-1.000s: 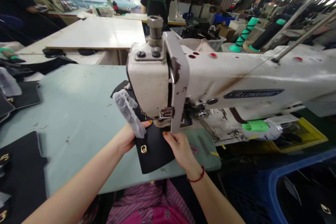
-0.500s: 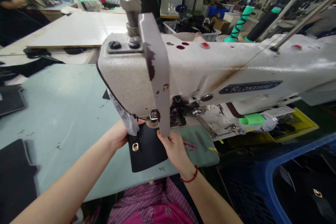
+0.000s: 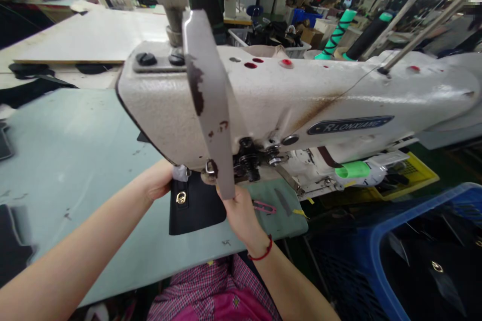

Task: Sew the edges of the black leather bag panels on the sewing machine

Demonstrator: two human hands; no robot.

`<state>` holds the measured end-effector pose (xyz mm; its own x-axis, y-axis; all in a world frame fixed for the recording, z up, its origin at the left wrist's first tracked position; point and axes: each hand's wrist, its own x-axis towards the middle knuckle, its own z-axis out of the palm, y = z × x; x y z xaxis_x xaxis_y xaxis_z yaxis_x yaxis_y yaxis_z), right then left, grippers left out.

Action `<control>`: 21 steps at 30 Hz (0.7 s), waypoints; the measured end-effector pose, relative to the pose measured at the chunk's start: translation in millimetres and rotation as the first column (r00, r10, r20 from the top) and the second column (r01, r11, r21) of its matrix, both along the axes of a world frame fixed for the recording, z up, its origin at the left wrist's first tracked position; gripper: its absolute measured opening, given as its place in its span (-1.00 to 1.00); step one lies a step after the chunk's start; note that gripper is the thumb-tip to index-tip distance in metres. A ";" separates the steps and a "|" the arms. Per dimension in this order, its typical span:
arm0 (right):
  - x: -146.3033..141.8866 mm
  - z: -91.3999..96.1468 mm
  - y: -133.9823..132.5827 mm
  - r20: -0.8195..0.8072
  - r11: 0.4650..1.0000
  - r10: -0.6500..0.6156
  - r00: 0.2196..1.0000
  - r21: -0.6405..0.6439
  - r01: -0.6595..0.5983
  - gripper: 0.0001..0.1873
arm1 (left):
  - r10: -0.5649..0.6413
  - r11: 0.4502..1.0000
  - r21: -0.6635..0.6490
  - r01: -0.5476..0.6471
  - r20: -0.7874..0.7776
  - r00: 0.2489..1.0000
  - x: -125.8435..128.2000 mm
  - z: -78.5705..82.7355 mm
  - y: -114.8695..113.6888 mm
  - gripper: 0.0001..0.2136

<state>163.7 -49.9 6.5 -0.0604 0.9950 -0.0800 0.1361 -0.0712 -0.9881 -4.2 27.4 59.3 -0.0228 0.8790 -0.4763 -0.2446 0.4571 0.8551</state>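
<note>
So the black leather panel [image 3: 203, 205] is lying on the bench [image 3: 105, 230], its far end tucked out of sight under the sewing machine [image 3: 271, 105] head. Its gold clasp [image 3: 181, 197] sits toward the left side, with a bit of white wrap [image 3: 181, 173] just beyond it. The left hand [image 3: 160, 180] is at the panel's left edge, by the wrap; the fingertips are hidden, so I can't tell if that grip is closed. The right hand [image 3: 241, 213] looks to be grasping the right edge, though the grey guard [image 3: 211, 110] covers most of the thumb.

Stuff that could go wrong, imo: that wrap is loose and close to the stitching area, so it could snag. The clasp might catch on the foot if the panel skews, say from uneven pull between the hands. Fingers seem pretty close in too, and the guard blocks the view, so a slip could hurt.

Further out, there's a pink tool [image 3: 264, 206] to the right on the bench, and a blue crate [image 3: 378, 241] of black pieces near right.
</note>
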 end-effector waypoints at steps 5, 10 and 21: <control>6.8 1.9 -23.5 -0.134 0.970 0.131 0.982 -0.188 -0.155 -0.55 | 0.054 0.990 -0.130 -0.054 -0.006 0.999 -27.0 -20.9 -9.2 -0.71; 10.7 5.4 -42.5 -0.308 0.942 0.170 0.936 -0.228 -0.246 -0.53 | 0.254 0.953 -0.237 -0.188 0.283 0.925 -41.2 -63.1 -87.6 -0.54; 15.4 8.2 -44.4 -0.410 0.924 0.204 0.889 -0.219 -0.313 -0.48 | 0.141 0.988 0.014 -0.152 0.307 0.941 42.4 -54.3 -130.5 -0.40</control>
<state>179.1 -94.3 14.8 -0.3915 0.8815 -0.2638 -0.1871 -0.3570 -0.9152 38.2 -103.2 5.0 -0.0116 0.8942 -0.4475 -0.5577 0.3657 0.7451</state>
